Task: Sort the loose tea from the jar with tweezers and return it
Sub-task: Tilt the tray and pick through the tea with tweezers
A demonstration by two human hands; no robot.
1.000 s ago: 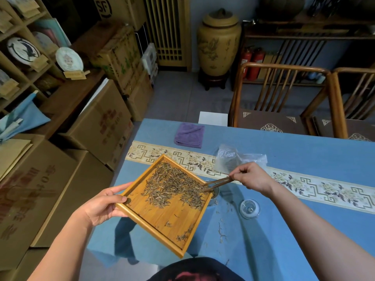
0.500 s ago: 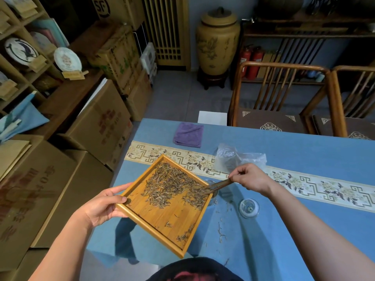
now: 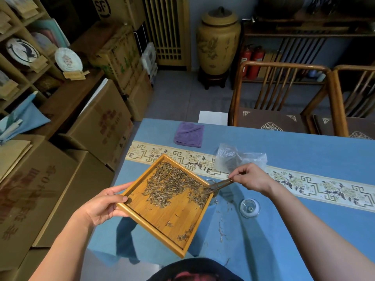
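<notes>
A square bamboo tray (image 3: 154,226) is held tilted above the blue table, its right corner lowest. Loose tea leaves (image 3: 172,183) lie spread over its upper half, with a few strands near the bottom edge. My left hand (image 3: 101,205) grips the tray's left corner. My right hand (image 3: 250,177) holds wooden tweezers (image 3: 220,184) whose tips touch the tea at the tray's right edge. A glass jar (image 3: 215,196) stands mostly hidden behind that edge. Its glass lid (image 3: 250,207) lies on the table to the right.
A crumpled clear plastic bag (image 3: 237,157) and a folded purple cloth (image 3: 189,134) lie further back on the table. Stray tea strands (image 3: 221,230) dot the blue tablecloth (image 3: 284,250). Cardboard boxes (image 3: 97,126) stand left of the table, wooden chairs (image 3: 280,98) behind it.
The tweezers' tips have shifted slightly along the tea at the tray's right edge. The tray and my left hand have hardly moved.
</notes>
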